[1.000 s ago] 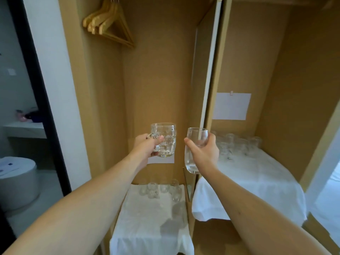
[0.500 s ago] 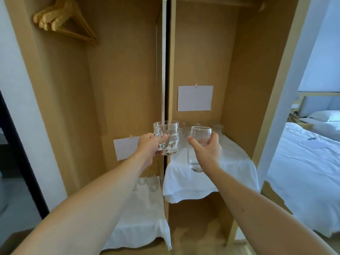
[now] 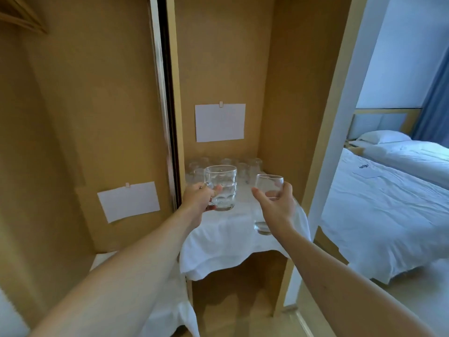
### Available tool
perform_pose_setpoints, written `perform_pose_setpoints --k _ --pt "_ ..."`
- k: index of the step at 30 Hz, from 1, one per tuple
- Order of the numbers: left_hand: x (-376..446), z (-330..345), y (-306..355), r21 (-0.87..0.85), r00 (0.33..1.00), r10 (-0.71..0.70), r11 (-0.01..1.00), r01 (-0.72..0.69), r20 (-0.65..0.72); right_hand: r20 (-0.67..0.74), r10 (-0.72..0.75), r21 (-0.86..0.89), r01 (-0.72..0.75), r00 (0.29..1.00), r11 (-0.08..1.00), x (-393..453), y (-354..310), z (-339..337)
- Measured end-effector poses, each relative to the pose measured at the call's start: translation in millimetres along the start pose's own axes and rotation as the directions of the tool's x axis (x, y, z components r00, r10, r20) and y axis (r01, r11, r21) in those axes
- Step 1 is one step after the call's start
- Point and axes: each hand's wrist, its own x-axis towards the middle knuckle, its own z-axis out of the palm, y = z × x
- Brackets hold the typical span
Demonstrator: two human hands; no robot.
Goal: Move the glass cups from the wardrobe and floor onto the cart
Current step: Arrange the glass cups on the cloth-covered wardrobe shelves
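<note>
Swinging rightward since the earlier frames, the view now centres on the wardrobe's right compartment (image 3: 218, 69) and takes in more of the bed (image 3: 388, 195), while the hangers (image 3: 21, 20) slip to the top-left corner; both arms remain stretched forward with a glass in each hand. Left hand (image 3: 198, 199) reaches from the lower left, forearm rising diagonally, fingers wrapped round the handle side of a dimpled glass mug (image 3: 221, 187), thumb pressed against its wall; the mug stands upright in the air, just in front of the draped shelf. Right hand (image 3: 277, 206) extends from the lower right, wrist bent slightly, thumb and fingers clasped round the middle of a smooth glass tumbler (image 3: 268, 188); the tumbler tilts a little, its base showing below the palm. Both held glasses hang close together, apart from each other, over the white cloth (image 3: 230, 239) covering the shelf; behind them a cluster of glass cups (image 3: 245, 166) stands at the back of that shelf, beneath a blank white sheet (image 3: 220, 122) clipped to the rear panel; a second sheet (image 3: 128, 204) hangs in the left compartment, above another white cloth seen past the left forearm.
</note>
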Motion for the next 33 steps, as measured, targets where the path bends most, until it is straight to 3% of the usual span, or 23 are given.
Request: perform_pose_setpoints --k 12,22,33 --pt "116.7 55.1 -34.1 0.026 0.996 -0.084 0.996 0.083 0.039 -0.008 0.052 -0.107 -0.053 0.999 0.993 104.5 39.4 35.3" --pt "176.3 88.8 -46.3 0.054 0.994 -0.113 0.992 0.113 -0.004 -0.017 0.080 -0.063 -0.081 0.997 0.995 168.1 80.6 52.7" --pt "207.0 161.4 -52.3 -0.044 0.974 -0.141 0.990 0.135 -0.176 0.175 0.036 -0.046 -0.028 0.984 0.999 265.7 118.0 44.7"
